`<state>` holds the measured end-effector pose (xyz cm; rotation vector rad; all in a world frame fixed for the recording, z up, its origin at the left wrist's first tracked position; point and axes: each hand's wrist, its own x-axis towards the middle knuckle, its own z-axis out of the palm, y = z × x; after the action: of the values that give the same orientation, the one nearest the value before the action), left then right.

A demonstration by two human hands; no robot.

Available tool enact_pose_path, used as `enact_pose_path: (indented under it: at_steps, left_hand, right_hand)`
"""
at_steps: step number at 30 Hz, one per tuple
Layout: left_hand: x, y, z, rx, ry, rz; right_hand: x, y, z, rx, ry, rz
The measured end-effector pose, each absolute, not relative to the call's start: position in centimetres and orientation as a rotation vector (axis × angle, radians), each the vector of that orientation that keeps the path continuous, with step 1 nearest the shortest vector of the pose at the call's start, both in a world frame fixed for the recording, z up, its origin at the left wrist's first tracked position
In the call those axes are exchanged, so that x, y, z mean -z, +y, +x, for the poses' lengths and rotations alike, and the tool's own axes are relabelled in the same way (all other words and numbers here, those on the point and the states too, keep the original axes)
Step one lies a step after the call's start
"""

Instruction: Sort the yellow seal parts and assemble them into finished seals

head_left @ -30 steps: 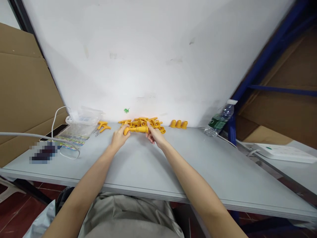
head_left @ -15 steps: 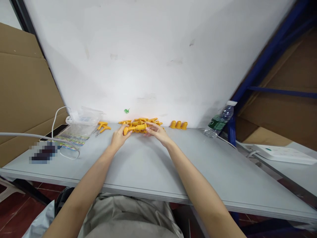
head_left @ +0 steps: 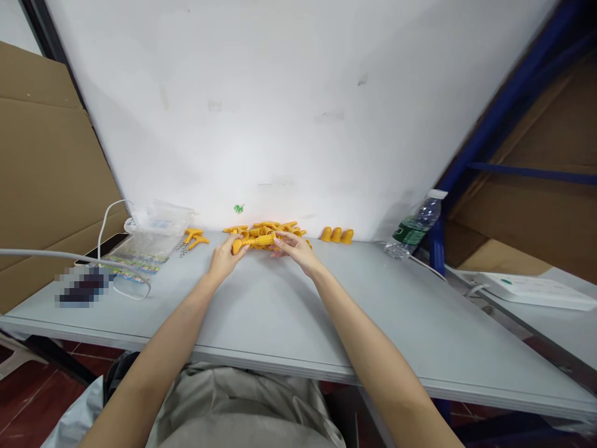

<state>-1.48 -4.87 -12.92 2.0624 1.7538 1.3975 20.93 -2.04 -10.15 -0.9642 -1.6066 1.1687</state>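
Note:
A yellow plastic corkscrew lies level between my two hands, just above the table and in front of a pile of like parts. My left hand is closed on its rounded handle end, with thumb and fingers around it. At the other end, the fingers of my right hand pinch the ribbed sleeve. Behind it, the pile of yellow plastic parts rests against the white wall panel, partly hidden by my hands. Left of my left hand are two yellow T-shaped handles with metal spirals.
Three yellow bell-shaped caps stand in a row to the right. Farther right, a plastic water bottle leans by a blue post. Clear bags, a phone and a white cable lie on the left of the grey table.
My right hand has shifted very slightly left and turned a little at the sleeve end. My left hand keeps its hold on the handle end.

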Motion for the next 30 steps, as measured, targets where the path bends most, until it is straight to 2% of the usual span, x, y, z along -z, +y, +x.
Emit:
enact_pose_path:
  at_steps: [30]
  left_hand:
    - [13.2, -4.7, -1.6, -1.427, 1.745, 2.096]
  right_hand:
    - [10.0, -2.9, 19.4, -1.269, -1.415, -0.947]
